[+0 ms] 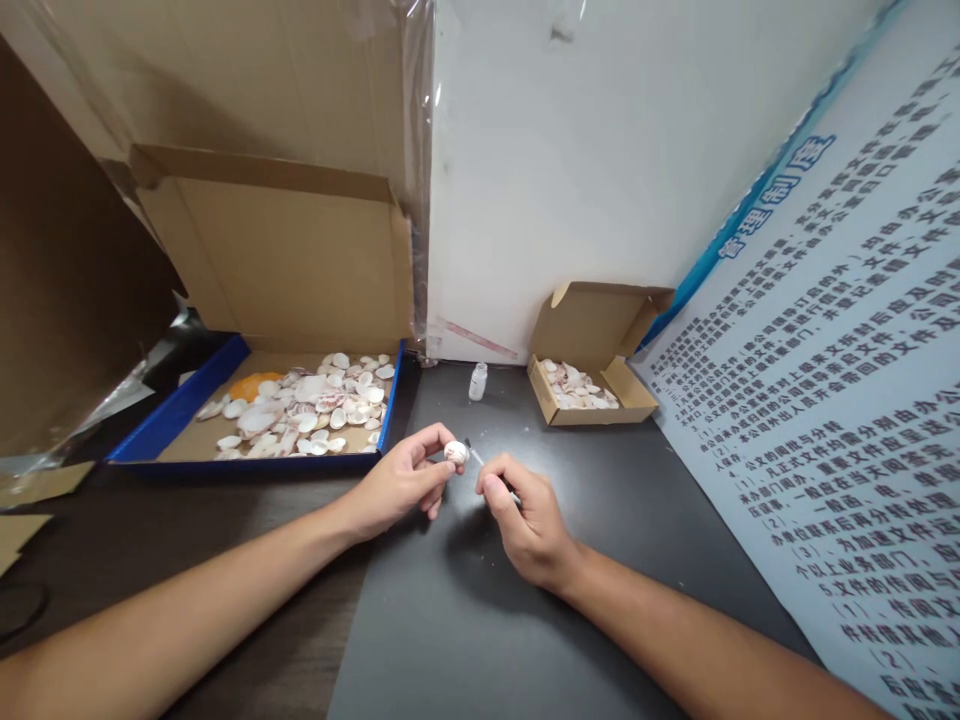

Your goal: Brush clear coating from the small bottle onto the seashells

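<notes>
My left hand (411, 475) pinches a small white shell (455, 453) with brownish marks between thumb and fingers, above the dark table. Close to its right side, my right hand (525, 515) is closed around a thin brush (475, 456). The brush's dark tip points up and left, beside the shell; whether they touch I cannot tell. Part of its handle is hidden by my fingers. Behind both hands, a small clear bottle (478, 382) with a white label stands upright on the table.
To the left lies an open blue-edged cardboard box (180, 405) holding many shells (322, 400) and an orange piece (255, 386). A smaller open cardboard box (600, 416) with shells stands at the back right. A white panel (555, 200) rises behind; a printed board (832, 350) leans at right.
</notes>
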The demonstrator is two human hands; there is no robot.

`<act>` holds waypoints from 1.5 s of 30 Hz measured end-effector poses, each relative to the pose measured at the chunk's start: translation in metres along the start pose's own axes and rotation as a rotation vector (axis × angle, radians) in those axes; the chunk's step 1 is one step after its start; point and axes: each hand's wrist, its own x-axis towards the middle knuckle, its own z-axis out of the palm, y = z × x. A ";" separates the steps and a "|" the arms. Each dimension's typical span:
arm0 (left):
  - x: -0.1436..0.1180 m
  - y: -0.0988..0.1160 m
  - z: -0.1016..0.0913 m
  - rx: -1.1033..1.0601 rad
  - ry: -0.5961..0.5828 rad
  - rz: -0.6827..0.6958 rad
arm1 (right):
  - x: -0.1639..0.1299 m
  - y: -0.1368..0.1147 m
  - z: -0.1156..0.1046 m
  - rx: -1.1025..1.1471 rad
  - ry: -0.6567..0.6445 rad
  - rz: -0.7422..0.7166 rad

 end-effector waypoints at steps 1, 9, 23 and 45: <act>0.000 0.000 0.000 0.001 0.001 0.004 | 0.000 0.000 0.000 0.000 -0.003 0.002; 0.000 0.000 0.001 0.017 0.016 0.005 | -0.003 0.001 -0.002 0.078 -0.092 -0.025; 0.000 -0.001 0.000 -0.007 0.006 -0.003 | -0.002 0.000 -0.004 0.086 -0.137 -0.058; 0.001 -0.008 -0.005 -0.022 -0.002 -0.008 | -0.006 0.012 0.002 0.230 -0.105 0.057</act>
